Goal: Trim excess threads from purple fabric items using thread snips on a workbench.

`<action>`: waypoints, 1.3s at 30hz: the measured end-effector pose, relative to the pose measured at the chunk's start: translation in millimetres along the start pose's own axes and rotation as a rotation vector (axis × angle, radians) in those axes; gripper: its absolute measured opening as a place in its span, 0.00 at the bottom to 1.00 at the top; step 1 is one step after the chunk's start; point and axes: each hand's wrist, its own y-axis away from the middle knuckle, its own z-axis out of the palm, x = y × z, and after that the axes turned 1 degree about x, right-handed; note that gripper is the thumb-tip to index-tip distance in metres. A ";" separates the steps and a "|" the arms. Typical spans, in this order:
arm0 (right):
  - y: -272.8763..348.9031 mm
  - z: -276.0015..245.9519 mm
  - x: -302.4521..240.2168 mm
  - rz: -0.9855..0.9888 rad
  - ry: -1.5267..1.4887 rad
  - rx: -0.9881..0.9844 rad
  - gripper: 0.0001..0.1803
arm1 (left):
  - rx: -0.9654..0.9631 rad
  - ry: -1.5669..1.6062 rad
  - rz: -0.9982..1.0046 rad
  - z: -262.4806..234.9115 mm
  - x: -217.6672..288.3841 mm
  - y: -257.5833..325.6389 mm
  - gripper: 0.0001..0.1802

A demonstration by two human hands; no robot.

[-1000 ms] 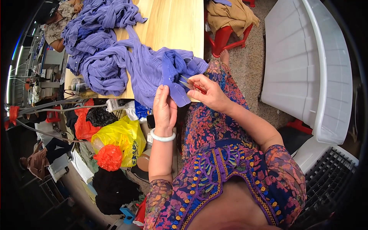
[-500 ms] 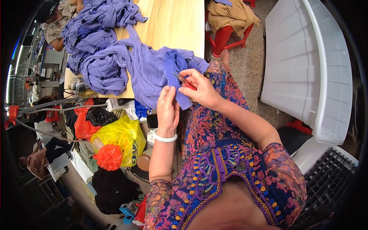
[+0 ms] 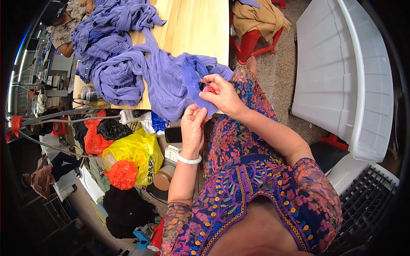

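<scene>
A purple ribbed garment (image 3: 164,87) hangs over the near edge of the wooden table, with a smoother, bluer band (image 3: 193,86) along it. The lower end of that band is pinched between the thumb and fingers of my left hand (image 3: 193,128). In my right hand (image 3: 225,97) is a pair of small red-handled scissors (image 3: 212,89), closed in by my fingers. Their blades point up and left at the band's edge, partly hidden by my fingers. My right thumb touches the band just above the left hand's pinch.
More purple fabric (image 3: 115,77) is heaped on the wooden table (image 3: 200,25). Plastic bags, including a yellow bag (image 3: 139,149), lie at left below it. A red stool (image 3: 250,47) bears brown cloth, and a large pale bin (image 3: 326,81) stands at right. Another person (image 3: 64,30) sits far left.
My left hand has moved down and slightly right along the band to its lower end. The right hand has tilted, and the scissors' blades show less than before.
</scene>
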 end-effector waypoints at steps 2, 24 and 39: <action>0.2 -0.6 -0.7 -0.007 -0.010 -0.005 0.18 | -0.029 0.016 -0.024 1.2 1.6 -1.1 0.07; 40.1 -31.4 -4.5 -0.356 0.705 -0.198 0.17 | -0.011 0.019 0.108 -1.7 17.8 -0.4 0.05; 38.7 -28.6 -3.3 -0.330 0.697 -0.230 0.16 | -0.020 0.026 0.108 -8.1 16.0 -0.4 0.06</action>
